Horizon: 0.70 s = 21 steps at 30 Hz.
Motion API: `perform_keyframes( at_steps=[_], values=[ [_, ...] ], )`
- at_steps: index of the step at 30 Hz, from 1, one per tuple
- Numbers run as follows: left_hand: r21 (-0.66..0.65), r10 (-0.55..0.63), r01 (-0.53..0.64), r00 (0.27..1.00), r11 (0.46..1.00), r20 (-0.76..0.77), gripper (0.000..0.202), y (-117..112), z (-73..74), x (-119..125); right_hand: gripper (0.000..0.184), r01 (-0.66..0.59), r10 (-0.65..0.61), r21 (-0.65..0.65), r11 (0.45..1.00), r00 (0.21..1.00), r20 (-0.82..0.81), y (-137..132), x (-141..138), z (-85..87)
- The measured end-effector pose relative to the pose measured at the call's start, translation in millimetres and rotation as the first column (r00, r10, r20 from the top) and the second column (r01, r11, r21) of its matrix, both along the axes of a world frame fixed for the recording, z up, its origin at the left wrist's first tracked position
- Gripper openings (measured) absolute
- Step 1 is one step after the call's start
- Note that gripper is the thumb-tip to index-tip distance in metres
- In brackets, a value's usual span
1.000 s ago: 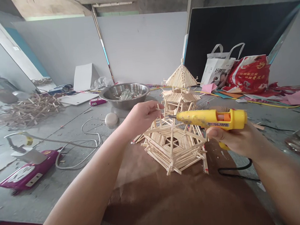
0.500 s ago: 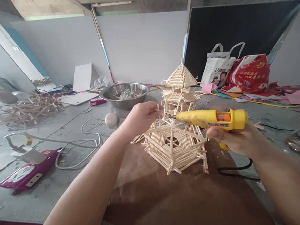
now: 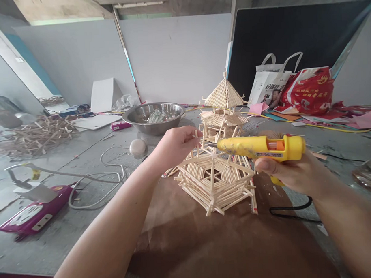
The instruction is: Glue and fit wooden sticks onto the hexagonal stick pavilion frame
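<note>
A many-sided frame of thin wooden sticks (image 3: 216, 190) rests on a brown sheet (image 3: 189, 240). At its back left, my left hand (image 3: 181, 143) pinches a short upright wooden stick (image 3: 197, 139). My right hand (image 3: 291, 171) is wrapped round a yellow hot glue gun (image 3: 249, 147), held level above the frame. The gun's metal tip points left, a little to the right of the upright stick. Behind stands a tiered stick tower with a pointed roof (image 3: 225, 91), partly hidden by the gun.
A steel basin (image 3: 154, 117) stands behind my left hand. A purple power strip (image 3: 38, 209) with a white cable (image 3: 98, 174) lies on the left, near a heap of sticks (image 3: 39, 134). Bags (image 3: 308, 92) stand at the back right. The gun's black cord (image 3: 291, 208) trails below my right hand.
Almost nothing differs. The glue gun has shifted very slightly to the left, while my left hand stays at the upright stick.
</note>
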<state>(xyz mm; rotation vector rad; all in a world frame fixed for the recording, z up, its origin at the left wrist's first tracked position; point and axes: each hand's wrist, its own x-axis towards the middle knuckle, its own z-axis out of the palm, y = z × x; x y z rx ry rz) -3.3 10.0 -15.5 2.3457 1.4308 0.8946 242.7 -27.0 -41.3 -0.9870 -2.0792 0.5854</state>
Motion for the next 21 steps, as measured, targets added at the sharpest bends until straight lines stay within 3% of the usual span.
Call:
perform_keyframes(
  at_steps=[21],
  values=[
    [0.005,-0.005,0.005,1.0,1.0,-0.004,0.017,-0.4,1.9,-0.4,0.032,0.004,-0.004,0.005,1.0,1.0,-0.001,-0.1,1.2,0.1]
  ],
)
